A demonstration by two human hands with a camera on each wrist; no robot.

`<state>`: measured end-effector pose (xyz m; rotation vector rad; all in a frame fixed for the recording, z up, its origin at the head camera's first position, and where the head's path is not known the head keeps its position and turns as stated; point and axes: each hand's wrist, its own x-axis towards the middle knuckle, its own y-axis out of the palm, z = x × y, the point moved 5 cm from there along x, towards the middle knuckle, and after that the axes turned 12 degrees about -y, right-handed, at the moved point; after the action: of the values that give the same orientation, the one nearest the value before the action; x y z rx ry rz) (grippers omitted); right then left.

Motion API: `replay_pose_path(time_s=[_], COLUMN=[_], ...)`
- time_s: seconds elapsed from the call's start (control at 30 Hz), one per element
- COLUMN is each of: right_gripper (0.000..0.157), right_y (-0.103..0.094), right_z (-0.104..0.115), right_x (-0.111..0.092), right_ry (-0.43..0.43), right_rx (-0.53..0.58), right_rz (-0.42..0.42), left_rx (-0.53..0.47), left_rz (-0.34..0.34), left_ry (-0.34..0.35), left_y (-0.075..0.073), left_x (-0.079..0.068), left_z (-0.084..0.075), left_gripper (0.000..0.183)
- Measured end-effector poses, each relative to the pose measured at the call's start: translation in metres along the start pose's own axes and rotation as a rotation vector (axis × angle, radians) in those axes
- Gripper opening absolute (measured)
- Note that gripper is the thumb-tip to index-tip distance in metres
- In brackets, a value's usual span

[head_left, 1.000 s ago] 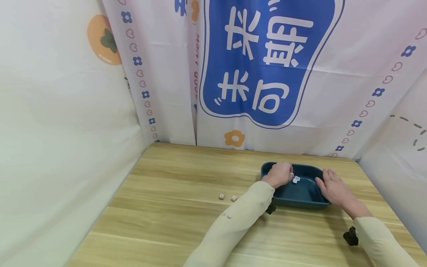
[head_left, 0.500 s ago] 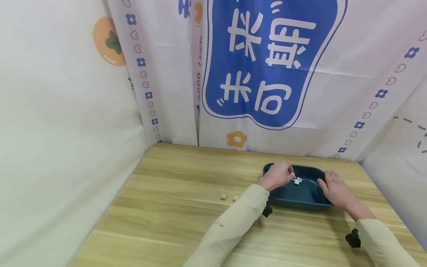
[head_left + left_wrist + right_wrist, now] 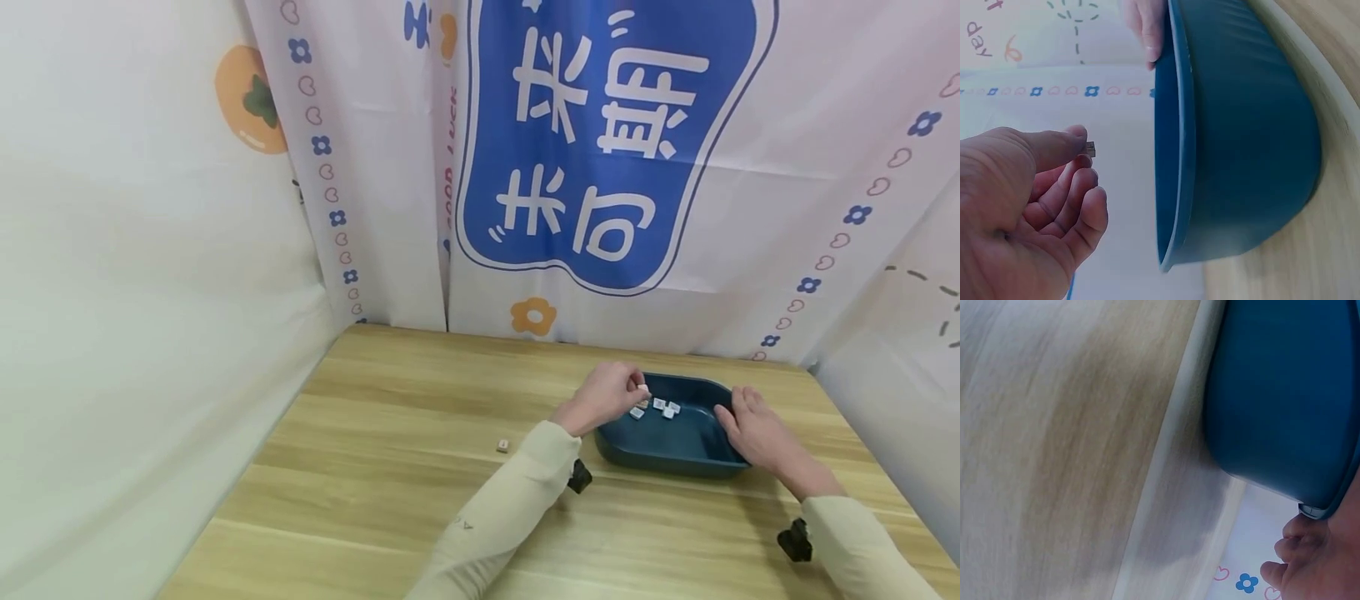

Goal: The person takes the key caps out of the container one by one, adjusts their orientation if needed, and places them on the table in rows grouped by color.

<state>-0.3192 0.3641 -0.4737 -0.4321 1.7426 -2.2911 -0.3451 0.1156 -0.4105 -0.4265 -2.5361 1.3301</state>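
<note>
My left hand (image 3: 606,395) pinches a small white tile (image 3: 1090,149) between thumb and forefinger, over the left part of a dark teal bin (image 3: 675,462). The other fingers curl loosely below it in the left wrist view. Several small white tiles (image 3: 659,403) with dark marks lie on the bin's floor near that hand. My right hand (image 3: 757,429) holds the bin's right end, its thumb inside the rim and its fingers outside. The right wrist view shows the outer wall of the bin (image 3: 1279,394) and curled fingers (image 3: 1294,547) by the rim.
One more small tile (image 3: 502,446) lies on the wooden table (image 3: 360,483), left of the bin and just beyond the left sleeve (image 3: 495,508). A printed white curtain (image 3: 390,250) hangs along the table's back edge, close behind the bin.
My left hand has drawn back a little to the left, uncovering more tiles in the bin. The second table tile is no longer visible beside the left sleeve. My right hand keeps its place.
</note>
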Motion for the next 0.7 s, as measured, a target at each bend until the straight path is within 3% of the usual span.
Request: replay_pose_path(time_s=[0.33, 0.7], right_gripper=[0.078, 0.077], right_y=[0.003, 0.002], right_z=[0.000, 0.001], right_x=[-0.001, 0.000], right_ry=[0.005, -0.008], right_rx=[0.035, 0.039], right_rz=[0.000, -0.017], left_rx=[-0.059, -0.060], left_rz=[0.000, -0.009], left_ry=[-0.026, 0.022], left_y=[-0.022, -0.038], left_x=[-0.017, -0.027], left_z=[0.014, 0.044], left_gripper=[0.012, 0.015])
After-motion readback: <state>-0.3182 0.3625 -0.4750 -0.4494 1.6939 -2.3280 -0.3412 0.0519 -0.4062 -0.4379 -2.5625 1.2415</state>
